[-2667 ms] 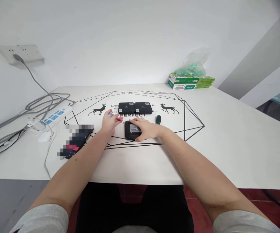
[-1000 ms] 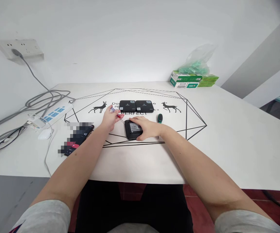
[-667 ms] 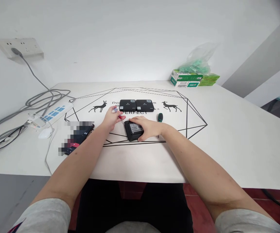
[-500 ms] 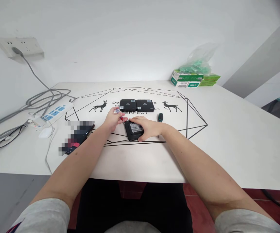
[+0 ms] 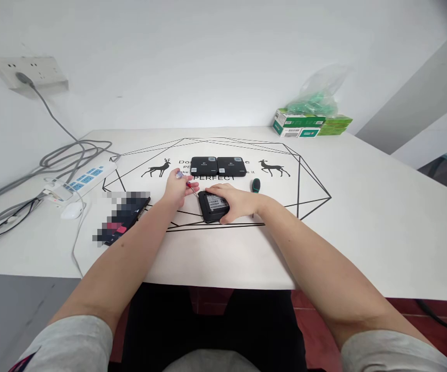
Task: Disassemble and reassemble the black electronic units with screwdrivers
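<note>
My left hand (image 5: 177,190) grips a screwdriver (image 5: 189,184) with a clear and red handle. Its thin shaft slants down to the left edge of a black set-top box (image 5: 209,207), which lies with a white label facing up. Fingers of my right hand (image 5: 236,202) wrap round the box's right side and hold it on the table; they hide that side. Behind it, two more black boxes, one on the left (image 5: 204,166) and one on the right (image 5: 232,166), lie side by side. Past my right hand is a black and green handle (image 5: 256,185), its lower part hidden.
On the left lie a phone-like device (image 5: 136,205), partly blurred, a white power strip (image 5: 88,178), a white charger (image 5: 72,210), grey cables (image 5: 59,155) and glasses (image 5: 9,225). Green and white cartons (image 5: 299,124) with a plastic bag (image 5: 316,101) stand against the wall at the back right.
My left hand has moved slightly left and tipped the screwdriver lower, so its shaft lies flatter against the box's edge. My right hand keeps its hold on the box.
</note>
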{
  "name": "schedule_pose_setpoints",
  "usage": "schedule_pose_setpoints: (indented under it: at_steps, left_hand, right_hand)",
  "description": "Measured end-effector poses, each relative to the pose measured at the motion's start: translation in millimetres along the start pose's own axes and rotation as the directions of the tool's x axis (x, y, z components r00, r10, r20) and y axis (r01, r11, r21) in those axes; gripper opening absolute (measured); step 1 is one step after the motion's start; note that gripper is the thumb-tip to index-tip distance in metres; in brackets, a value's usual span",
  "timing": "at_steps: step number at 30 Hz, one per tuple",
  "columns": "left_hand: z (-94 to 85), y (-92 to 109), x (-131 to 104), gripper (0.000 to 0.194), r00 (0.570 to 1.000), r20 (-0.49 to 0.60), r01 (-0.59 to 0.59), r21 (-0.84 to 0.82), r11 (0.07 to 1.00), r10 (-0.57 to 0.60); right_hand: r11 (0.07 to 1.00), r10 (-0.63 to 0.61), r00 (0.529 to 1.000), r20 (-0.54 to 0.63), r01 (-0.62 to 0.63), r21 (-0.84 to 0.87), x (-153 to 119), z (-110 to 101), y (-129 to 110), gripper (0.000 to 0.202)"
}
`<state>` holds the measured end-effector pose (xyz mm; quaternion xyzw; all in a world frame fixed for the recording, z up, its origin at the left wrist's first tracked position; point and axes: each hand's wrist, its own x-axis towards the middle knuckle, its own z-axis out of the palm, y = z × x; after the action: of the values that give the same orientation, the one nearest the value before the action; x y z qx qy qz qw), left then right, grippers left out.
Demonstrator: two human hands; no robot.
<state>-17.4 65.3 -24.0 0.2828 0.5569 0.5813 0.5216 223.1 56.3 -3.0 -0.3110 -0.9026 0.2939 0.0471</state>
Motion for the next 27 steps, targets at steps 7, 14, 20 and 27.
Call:
schedule_pose_setpoints:
  at_steps: [7,14,20,27]
  left_hand:
    - [-0.6,0,-4,0.055,1.0,0.019,-0.012,-0.001,1.0,0.012]
    - [1.0,5,-8,0.049,0.998,0.064,0.02,0.067,0.998,-0.025]
    - [-0.1,1,-9,0.055,0.995,0.09,0.034,0.058,0.998,-0.039]
    - [4.4,6,-14,0.062,0.996,0.066,0.064,0.046,0.997,-0.066]
  right_hand:
    - [1.0,0.012,1.0,0.002,-0.012,0.001,-1,-1,-3,0.123]
    - [1.0,-0.016,1.0,0.001,0.016,0.012,-1,-1,-2,0.122]
    - [1.0,-0.025,1.0,-0.003,0.025,0.011,-1,-1,-3,0.121]
    - [0.999,-0.042,0.999,-0.019,0.042,0.008,1,0,1,0.12]
